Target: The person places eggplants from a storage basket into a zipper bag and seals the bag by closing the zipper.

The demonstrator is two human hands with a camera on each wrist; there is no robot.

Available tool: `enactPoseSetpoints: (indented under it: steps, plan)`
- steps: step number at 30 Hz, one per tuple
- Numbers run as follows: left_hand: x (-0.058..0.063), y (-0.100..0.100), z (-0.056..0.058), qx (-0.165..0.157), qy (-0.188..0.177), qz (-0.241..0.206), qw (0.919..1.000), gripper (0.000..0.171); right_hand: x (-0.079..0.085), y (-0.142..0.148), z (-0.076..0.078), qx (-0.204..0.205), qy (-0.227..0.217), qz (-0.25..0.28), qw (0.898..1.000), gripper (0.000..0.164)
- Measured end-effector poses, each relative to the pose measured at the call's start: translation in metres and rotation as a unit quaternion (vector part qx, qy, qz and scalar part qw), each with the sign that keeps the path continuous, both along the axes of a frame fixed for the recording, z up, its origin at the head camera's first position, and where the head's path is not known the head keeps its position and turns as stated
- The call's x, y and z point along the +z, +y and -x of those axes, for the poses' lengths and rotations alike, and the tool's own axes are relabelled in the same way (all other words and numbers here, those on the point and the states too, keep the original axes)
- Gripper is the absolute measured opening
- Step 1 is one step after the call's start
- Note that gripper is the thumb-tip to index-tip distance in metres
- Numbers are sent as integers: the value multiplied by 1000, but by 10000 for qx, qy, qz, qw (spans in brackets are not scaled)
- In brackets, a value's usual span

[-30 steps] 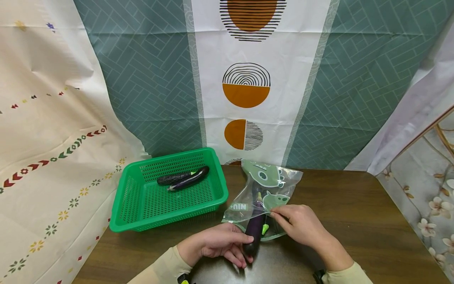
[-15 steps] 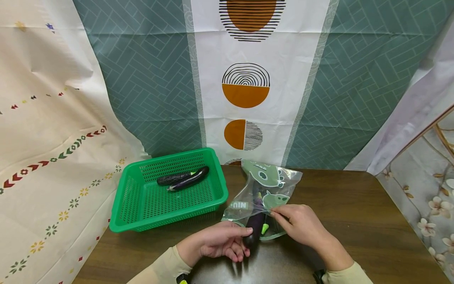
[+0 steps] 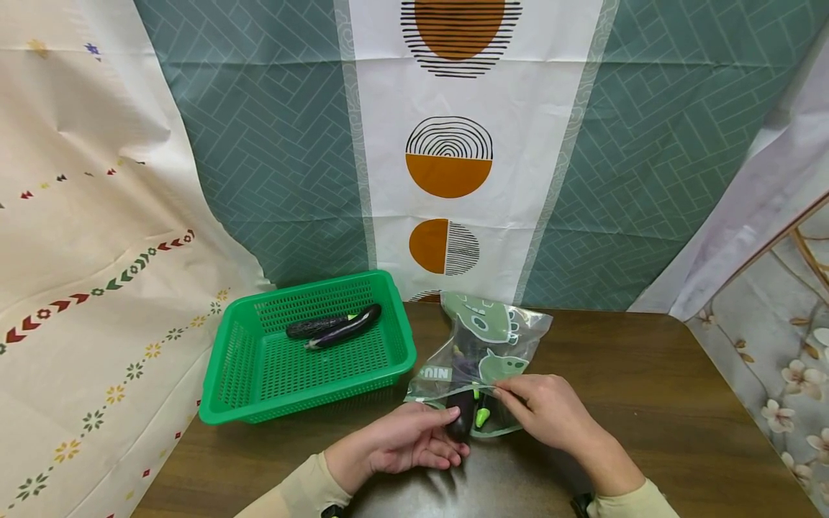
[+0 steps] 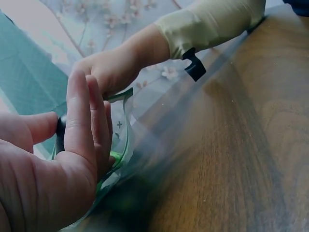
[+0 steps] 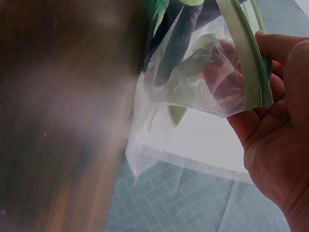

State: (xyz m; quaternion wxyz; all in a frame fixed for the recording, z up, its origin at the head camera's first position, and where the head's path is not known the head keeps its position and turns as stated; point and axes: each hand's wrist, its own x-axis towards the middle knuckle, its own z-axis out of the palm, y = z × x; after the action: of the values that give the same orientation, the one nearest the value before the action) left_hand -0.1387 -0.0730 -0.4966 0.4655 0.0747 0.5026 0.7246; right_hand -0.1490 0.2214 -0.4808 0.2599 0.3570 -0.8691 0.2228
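One glossy dark eggplant (image 3: 465,419), lower centre, partly inside clear bag (image 3: 505,367); left hand (image 3: 417,440) pinches its end, right hand (image 3: 550,411) pinches bag rim; green basket (image 3: 285,370), lower left.

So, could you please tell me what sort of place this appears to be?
Probably an indoor tabletop workspace screened off with hangings, though the wider room is out of view. A wood-grain table stands before a teal-and-white patterned cloth, with a green basket and a plastic bag on it.

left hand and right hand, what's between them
In the head view, the dark eggplant held by the left hand, a bright green tip and the clear bag, pinched by the right hand.
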Motion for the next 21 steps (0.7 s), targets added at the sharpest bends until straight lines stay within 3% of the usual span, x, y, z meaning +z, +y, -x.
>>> enactPoseSetpoints:
  steps: [7,13,21]
  plan:
    - [-1,1,0,22,-83,10,10000,32,-1,1,0,-59,-91,-64,9999,11]
    - [-4,3,-1,63,171,213,9996,12,-1,0,0,-48,-55,-76,9999,10]
    - [-11,7,-5,286,220,244,9991,17,0,-1,0,-64,-65,-90,9999,9]
